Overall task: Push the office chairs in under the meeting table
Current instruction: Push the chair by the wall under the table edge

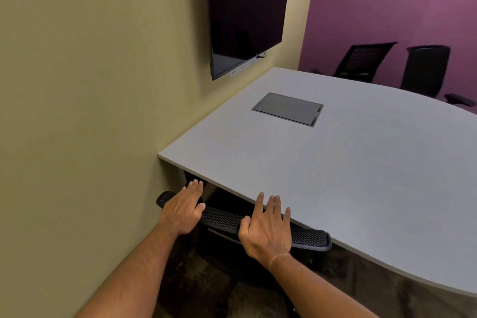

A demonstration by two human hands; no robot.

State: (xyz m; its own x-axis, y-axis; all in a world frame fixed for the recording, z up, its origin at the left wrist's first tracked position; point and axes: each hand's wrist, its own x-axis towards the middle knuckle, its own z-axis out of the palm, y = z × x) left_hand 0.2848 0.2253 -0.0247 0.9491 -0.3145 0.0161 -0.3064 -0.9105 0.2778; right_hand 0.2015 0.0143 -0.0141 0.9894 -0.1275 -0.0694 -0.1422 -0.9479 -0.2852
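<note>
A black mesh office chair (222, 219) stands at the near edge of the grey meeting table (348, 168), its backrest top close against the table edge and its seat hidden below the tabletop. My left hand (184, 210) lies flat on the left end of the backrest top, fingers straight. My right hand (268, 227) rests on the backrest further right, fingers straight and spread, fingertips reaching the table edge. Two more black chairs (364, 60) (426, 70) stand at the table's far side by the purple wall.
A beige wall (90, 111) runs close along the left, touching the table's left end. A dark wall screen (245, 13) hangs above the table. A grey cable hatch (287, 109) is set into the tabletop. Dark carpet (206, 286) lies below.
</note>
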